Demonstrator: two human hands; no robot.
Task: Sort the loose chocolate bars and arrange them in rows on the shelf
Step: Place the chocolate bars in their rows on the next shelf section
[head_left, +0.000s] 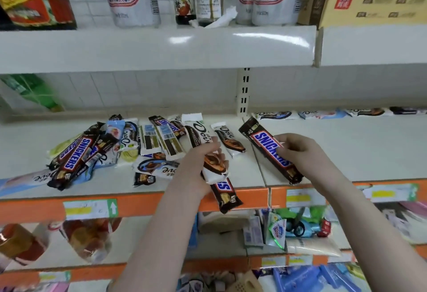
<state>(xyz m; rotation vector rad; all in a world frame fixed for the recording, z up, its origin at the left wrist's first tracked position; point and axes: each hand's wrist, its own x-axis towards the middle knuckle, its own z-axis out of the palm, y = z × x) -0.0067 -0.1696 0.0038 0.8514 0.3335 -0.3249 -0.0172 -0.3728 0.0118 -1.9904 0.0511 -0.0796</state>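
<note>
Head view: two hands held chocolate bars over the front of the shelf [323, 153].
The left hand [196, 167] curled round a white Dove bar [213, 164] stacked on a Snickers bar [225, 196] that overhung the orange front edge. The right hand [300, 151] pinched a second Snickers [269, 149], which lay slantwise near the front edge. The loose pile [115, 148] sprawled over the shelf's left part; a row of Dove bars [323, 114] lined the back edge at right.

"SNICKERS" on brown bar [270, 151]; "Dove" on white bar [202, 134].
</note>
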